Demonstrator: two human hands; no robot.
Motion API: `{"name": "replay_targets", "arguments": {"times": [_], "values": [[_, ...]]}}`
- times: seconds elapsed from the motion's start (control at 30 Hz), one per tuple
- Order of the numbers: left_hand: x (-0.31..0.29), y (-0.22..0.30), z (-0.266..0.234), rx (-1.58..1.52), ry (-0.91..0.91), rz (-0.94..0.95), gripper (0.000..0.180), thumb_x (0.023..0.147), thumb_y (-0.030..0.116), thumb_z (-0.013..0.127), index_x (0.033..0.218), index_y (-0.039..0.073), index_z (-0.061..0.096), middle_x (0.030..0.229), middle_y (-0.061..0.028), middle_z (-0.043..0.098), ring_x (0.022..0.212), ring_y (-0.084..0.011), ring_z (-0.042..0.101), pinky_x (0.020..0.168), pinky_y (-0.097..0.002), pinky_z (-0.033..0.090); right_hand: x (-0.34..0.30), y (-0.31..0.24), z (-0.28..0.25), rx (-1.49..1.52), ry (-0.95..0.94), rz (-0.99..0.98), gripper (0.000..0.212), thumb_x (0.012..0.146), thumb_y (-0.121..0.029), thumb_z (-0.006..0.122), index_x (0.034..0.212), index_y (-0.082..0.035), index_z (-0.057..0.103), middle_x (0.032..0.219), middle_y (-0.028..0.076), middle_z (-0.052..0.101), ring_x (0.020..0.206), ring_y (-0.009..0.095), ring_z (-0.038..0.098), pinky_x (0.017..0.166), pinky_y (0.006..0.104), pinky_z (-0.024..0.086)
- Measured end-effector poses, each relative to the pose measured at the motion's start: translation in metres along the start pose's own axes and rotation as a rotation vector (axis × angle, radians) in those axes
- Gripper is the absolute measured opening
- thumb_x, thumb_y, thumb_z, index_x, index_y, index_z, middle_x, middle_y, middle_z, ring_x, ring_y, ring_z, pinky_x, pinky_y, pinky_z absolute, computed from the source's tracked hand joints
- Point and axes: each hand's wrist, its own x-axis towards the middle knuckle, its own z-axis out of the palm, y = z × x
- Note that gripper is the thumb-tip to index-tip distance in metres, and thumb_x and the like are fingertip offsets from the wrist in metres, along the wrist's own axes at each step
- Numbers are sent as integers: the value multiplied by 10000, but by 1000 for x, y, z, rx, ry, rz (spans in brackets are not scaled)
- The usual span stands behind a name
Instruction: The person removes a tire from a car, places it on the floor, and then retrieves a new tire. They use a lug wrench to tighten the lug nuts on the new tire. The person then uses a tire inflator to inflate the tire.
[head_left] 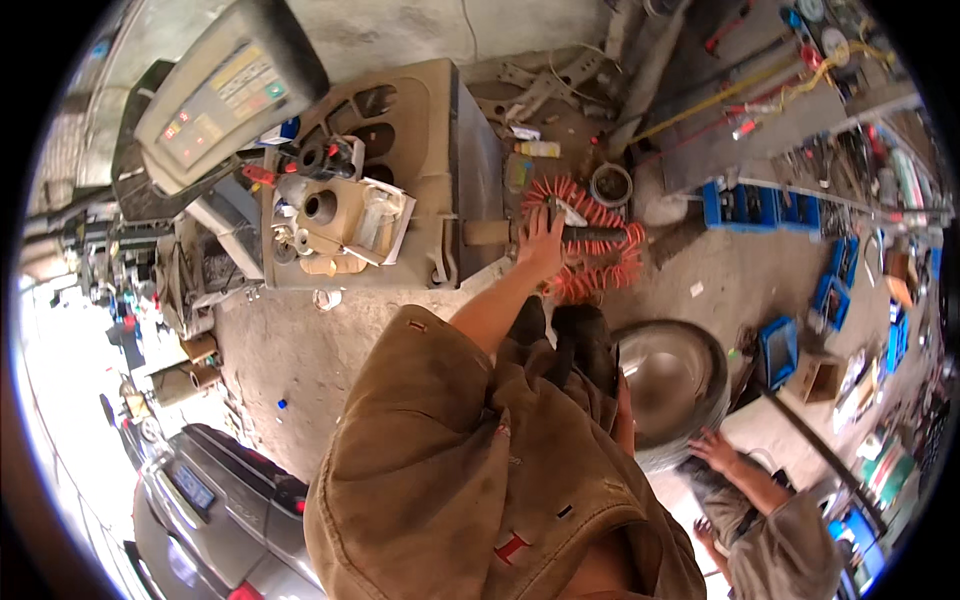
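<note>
My left hand reaches out to the machine, its fingers stretched and apart, lying over the shaft. On one side of it a dusty metal collar joins the cabinet; on the other the dark shaft sticks out. Around and below the shaft loops a coiled orange-red hose. Only a sliver of my right forearm shows beside my jacket; the right hand itself is hidden. Near that forearm a wheel with its tyre is close to my legs. Another person's hand is at the tyre's edge.
The wheel balancer cabinet bears a tray with cones and small boxes; its control panel stands at the left. Blue bins and a cardboard box are at the right. A grey car is at lower left.
</note>
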Motion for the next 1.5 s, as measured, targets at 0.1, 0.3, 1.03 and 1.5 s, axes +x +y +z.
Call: {"name": "replay_targets", "arguments": {"times": [0.1,0.3,1.03,1.5], "values": [[-5,0,2,-94,4,-25,765,942,213,627,1587,152,220,1675,-188,102,1566,-349,23,1206,-637,175,0,1,-149,-1027,-111,-461,440,1051,-305,385,1467,-208,495,1567,32,376,1443,254,310,1160,554,211],[-2,5,6,-21,-121,-155,914,841,306,741,1594,201,233,1679,-163,129,1550,-378,125,1218,-592,202,31,-61,-128,-1399,-225,-1074,522,876,-267,588,1385,-149,597,1435,155,549,1372,340,455,1127,595,300],[64,-26,17,-33,2,135,619,947,175,574,1516,159,330,1453,-209,455,1334,-420,447,1081,-541,380,53,-122,73,633,166,-168,730,998,-544,539,1520,-48,425,1526,169,461,1416,280,409,1167,369,321],[144,184,37,429,579,-68,721,940,334,653,1492,-16,350,1349,-226,547,1139,-433,582,905,-542,509,195,-204,-226,132,210,-109,529,983,-456,553,1216,-1,688,1024,118,735,958,220,674,862,360,524]]}}
